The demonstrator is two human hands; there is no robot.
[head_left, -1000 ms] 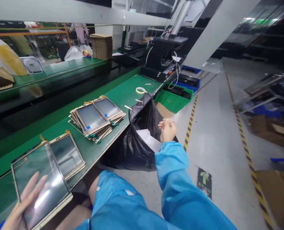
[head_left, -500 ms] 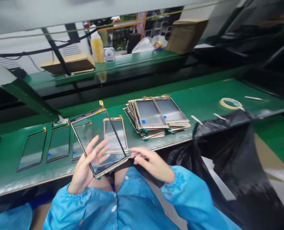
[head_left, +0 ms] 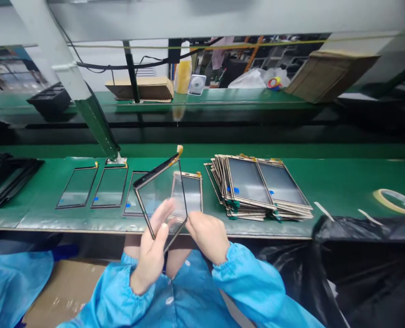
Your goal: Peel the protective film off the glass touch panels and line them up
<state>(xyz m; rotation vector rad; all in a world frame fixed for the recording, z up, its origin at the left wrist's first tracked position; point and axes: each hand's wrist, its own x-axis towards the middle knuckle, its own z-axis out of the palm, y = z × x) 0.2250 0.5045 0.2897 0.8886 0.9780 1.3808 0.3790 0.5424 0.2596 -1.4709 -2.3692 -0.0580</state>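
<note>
Tilted above the bench edge is a clear touch screen panel (head_left: 160,183) with a dark frame and a yellow flex tab at its top. My left hand (head_left: 150,255) grips its left side, thumb in front and fingers behind the glass. At the lower right corner, my right hand (head_left: 207,234) is closed against the edge; its fingertips are partly hidden. Behind the held panel lies a light-framed panel (head_left: 193,191). Further left, several dark-framed panels (head_left: 75,187) lie flat in a row. To the right are stacked light-framed panels (head_left: 250,180) with blue tabs.
A tape roll (head_left: 396,202) and white strips (head_left: 324,211) lie at the right, near a black plastic bag (head_left: 366,269) hanging at the bench edge. Dark frames (head_left: 12,177) are piled far left. A slanted post (head_left: 96,120) meets the green bench (head_left: 346,182).
The held panel has turned and tilted more edge-on. My right hand has closed in at its lower right corner. The camera view has swung left and levelled.
</note>
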